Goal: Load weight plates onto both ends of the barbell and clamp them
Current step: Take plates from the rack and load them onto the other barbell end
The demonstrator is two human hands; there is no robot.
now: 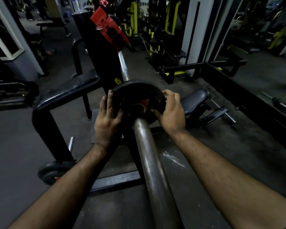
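Dim gym floor (221, 146) and black rack frames (45, 116) surround a steel barbell (147, 154) running away from the camera. On its near sleeve sits a black weight plate (137, 95), gripped at both edges: left hand (107, 119) and right hand (170, 111) curl around its rim.

A round black weight plate (136, 95) with a red mark near its hub is seen threaded on the near sleeve of the barbell (149, 152), standing upright, square to the bar. The barbell's thick, dull grey sleeve is seen running from the plate towards the camera; beyond the plate its thinner, brighter shaft is carried away and upward. A second black plate (51, 171) is stored low, left of the barbell sleeve.
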